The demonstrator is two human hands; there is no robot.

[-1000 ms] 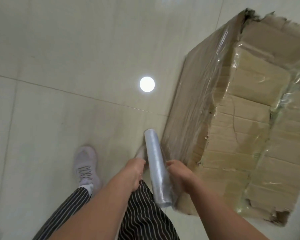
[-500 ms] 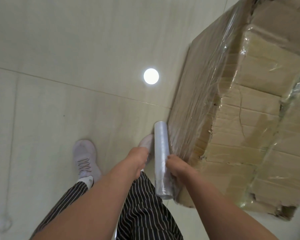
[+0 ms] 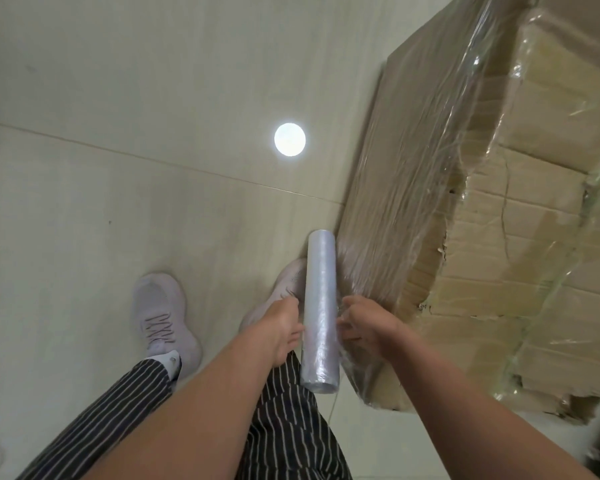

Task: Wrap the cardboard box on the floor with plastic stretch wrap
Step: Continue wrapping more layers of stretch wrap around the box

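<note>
Gripping a slim, translucent roll of plastic stretch wrap [image 3: 319, 306] at mid-length, with the left hand [image 3: 282, 328] curled round its left flank and the right hand [image 3: 368, 328] curled round its right. Held with the long axis pointing away from the body, down toward the pale tiled floor [image 3: 118, 202]. Just right of the roll, nearest the right hand: the big brown cardboard box [image 3: 499, 244], film-covered on its near face and joined to the roll by stretched film. Probably mid-lap; next, carry the roll onward around the box under tension.

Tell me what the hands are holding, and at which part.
The left hand and right hand hold the stretch wrap roll near its middle, one on each side.
</note>
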